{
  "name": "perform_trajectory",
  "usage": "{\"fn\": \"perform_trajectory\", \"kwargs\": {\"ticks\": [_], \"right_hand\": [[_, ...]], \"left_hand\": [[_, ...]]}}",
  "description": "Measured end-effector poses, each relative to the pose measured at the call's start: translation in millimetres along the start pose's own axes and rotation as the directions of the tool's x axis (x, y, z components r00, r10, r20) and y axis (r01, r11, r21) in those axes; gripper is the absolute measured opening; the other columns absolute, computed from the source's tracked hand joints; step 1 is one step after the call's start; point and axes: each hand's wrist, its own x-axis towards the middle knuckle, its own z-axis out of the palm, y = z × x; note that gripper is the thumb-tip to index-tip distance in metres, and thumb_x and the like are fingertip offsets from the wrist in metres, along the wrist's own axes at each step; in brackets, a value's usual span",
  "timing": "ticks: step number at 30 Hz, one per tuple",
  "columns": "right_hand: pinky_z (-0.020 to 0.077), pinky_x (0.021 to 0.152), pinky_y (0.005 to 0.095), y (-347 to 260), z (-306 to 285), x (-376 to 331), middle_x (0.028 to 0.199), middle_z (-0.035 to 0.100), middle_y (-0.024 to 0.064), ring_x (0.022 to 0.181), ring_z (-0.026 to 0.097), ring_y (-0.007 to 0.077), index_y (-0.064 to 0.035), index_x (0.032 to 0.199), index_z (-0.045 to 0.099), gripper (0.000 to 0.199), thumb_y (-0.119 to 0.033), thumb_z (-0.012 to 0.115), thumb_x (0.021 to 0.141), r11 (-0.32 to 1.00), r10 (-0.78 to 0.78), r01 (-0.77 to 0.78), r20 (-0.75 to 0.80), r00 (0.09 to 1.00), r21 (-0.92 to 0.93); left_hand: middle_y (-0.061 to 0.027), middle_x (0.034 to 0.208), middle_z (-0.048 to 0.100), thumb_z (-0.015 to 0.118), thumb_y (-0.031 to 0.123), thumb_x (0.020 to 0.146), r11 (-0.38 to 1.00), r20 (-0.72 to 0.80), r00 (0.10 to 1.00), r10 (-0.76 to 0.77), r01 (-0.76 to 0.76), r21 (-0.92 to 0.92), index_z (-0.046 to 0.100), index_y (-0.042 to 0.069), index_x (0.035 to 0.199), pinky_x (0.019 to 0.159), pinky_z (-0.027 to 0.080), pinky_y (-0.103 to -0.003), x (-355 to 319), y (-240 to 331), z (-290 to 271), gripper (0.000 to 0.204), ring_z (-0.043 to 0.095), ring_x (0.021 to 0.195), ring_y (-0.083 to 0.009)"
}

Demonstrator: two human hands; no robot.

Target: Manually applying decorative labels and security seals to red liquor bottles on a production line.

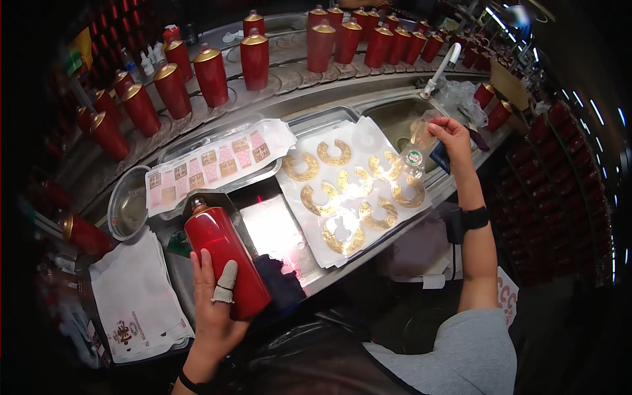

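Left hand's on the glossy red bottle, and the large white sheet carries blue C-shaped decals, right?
The colour is wrong: the head view shows gold C-shaped decals on the large white sheet. The left hand is on the glossy red bottle.

Slat conveyor (288, 79) curving across the far side; upright red bottles with gold shoulders (254, 64) spaced along it, crowding closer toward the right. White gooseneck faucet (440, 71) at the sink (388, 113); crumpled clear plastic bag (463, 97) just beside, brown cardboard (508, 85) behind. Round basin (125, 216) at left; below it, a stack of white paper sheets (135, 283), printed near the lower end. Dark blue cloth (280, 282) bunched at the bench's near edge. Strip lights (596, 113) far right, surroundings dim.
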Motion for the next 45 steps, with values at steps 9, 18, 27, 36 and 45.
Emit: {"fn": "perform_trajectory", "kwargs": {"ticks": [9,18,27,36,45], "right_hand": [[0.053,0.07,0.0295,171.1,-97.7,74.3,0.078,0.073,0.0055,0.072,0.067,0.0121,-0.0024,0.089,0.075,0.02,-0.018,0.081,0.078,0.713,0.209,-0.312,-0.234,0.95,-0.629],[0.054,0.057,0.0381,269.6,-129.6,104.0,0.07,0.071,0.0163,0.063,0.069,0.0195,0.0029,0.072,0.069,0.039,-0.025,0.089,0.054,0.09,0.554,0.048,0.09,0.827,-0.995],[0.0529,0.075,0.0352,167.2,-96.7,81.0,0.088,0.073,0.0135,0.084,0.07,0.0223,0.0018,0.101,0.072,0.022,-0.017,0.069,0.09,0.572,-0.084,0.012,-0.044,0.995,-0.82],[0.0494,0.08,0.023,-8.4,60.6,-13.2,0.097,0.071,0.0008,0.088,0.062,0.0073,0.0012,0.115,0.069,0.021,-0.011,0.065,0.098,0.824,-0.325,0.3,0.032,0.945,-0.481],[0.0507,0.077,0.0202,-90.8,196.8,-87.7,0.096,0.071,0.0045,0.085,0.064,0.0062,0.0044,0.114,0.068,0.02,-0.001,0.067,0.095,0.952,-0.246,0.284,0.264,0.933,-0.117]], "left_hand": [[-0.0267,0.163,0.023,0.086,0.014,0.066,0.998,-0.026,0.998,-0.06,0.059,-0.012,0.055,0.013,0.141,0.117,0.025,-0.058,5.6,10.5,-3.4,0.081,0.016,0.15,-0.053],[-0.0273,0.164,0.018,0.085,0.016,0.066,0.998,-0.008,0.998,-0.055,0.055,-0.041,0.053,0.016,0.146,0.117,0.025,-0.06,-2.4,2.2,-1.0,0.086,0.018,0.148,-0.0538],[-0.0379,0.16,0.012,0.089,0.021,0.068,0.975,-0.142,0.987,-0.074,0.042,-0.219,0.027,0.003,0.156,0.116,0.032,-0.053,-9.5,-2.2,5.9,0.109,0.031,0.144,-0.0518],[-0.0385,0.159,0.011,0.09,0.022,0.069,0.929,-0.139,0.985,-0.1,0.043,-0.366,0.017,-0.001,0.158,0.116,0.033,-0.051,-12.0,-8.1,8.8,0.117,0.03,0.145,-0.0497],[-0.0348,0.158,0.023,0.087,0.023,0.068,0.984,-0.149,0.985,-0.092,0.067,-0.166,0.028,-0.001,0.156,0.116,0.021,-0.063,-12.2,-1.3,4.5,0.108,0.029,0.146,-0.048]]}}
